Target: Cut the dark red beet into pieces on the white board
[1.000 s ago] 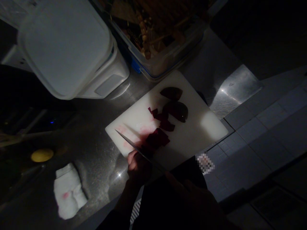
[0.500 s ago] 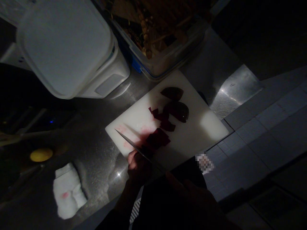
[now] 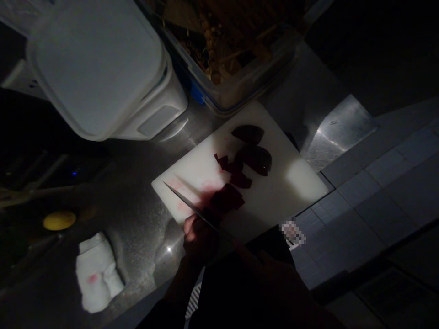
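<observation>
My right hand, very dark in the shadow, is closed around the handle of a long kitchen knife. The blade points up and left across the near-left part of a white cutting board. My left hand is curled at the board's near edge, close against the blade; its fingers seem to press on beetroot, mostly hidden by shadow. Just beyond the blade lie cut beetroot chunks. Smaller beetroot pieces and two large beetroot wedges lie farther up the board. Red juice stains its surface.
A white lidded tub stands at the upper left of the steel counter. Behind the board is a clear plastic box with brownish contents. A folded, red-spotted white cloth and a yellow round item lie at left.
The knife tip has shifted very slightly up and left, the blade staying beside my left hand. The beetroot pieces lie as before; the whole view has moved a little.
</observation>
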`<state>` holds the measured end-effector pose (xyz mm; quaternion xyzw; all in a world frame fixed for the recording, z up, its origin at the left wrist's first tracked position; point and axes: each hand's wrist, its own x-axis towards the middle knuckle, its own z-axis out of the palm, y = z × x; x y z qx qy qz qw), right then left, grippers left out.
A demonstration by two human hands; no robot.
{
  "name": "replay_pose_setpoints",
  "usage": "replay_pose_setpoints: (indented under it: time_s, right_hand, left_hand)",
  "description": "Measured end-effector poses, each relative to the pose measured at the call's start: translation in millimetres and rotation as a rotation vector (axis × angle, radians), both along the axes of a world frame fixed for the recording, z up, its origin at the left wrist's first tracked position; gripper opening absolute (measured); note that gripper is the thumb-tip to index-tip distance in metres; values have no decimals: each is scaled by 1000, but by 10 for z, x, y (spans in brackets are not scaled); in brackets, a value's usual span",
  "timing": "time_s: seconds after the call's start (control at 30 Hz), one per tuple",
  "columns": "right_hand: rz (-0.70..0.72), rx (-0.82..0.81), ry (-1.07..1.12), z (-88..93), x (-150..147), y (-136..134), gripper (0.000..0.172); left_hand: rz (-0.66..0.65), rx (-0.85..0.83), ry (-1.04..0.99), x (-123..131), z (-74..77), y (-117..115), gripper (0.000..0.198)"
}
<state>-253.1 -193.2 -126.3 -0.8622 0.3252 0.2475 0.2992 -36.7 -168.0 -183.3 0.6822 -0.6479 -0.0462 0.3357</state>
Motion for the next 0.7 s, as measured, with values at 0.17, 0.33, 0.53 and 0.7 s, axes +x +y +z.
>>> replay_pose_setpoints:
  time_s: [0.17, 0.33, 0.53, 0.7]
  right_hand:
    - [-2, 8, -36, 1, 22, -43, 109]
    - [-9, 9, -56, -28, 90, -95, 109]
    - [-55, 122, -74, 14, 237, -228, 98]
    - [-46, 133, -37, 9, 154, -192, 96]
  left_hand:
    - [-25, -11, 2, 1, 30, -43, 15]
    - [-25, -48, -8, 12, 51, -66, 14]
    - [-27, -73, 22, 8, 30, -41, 12]
    - [-14, -42, 23, 12, 3, -12, 11]
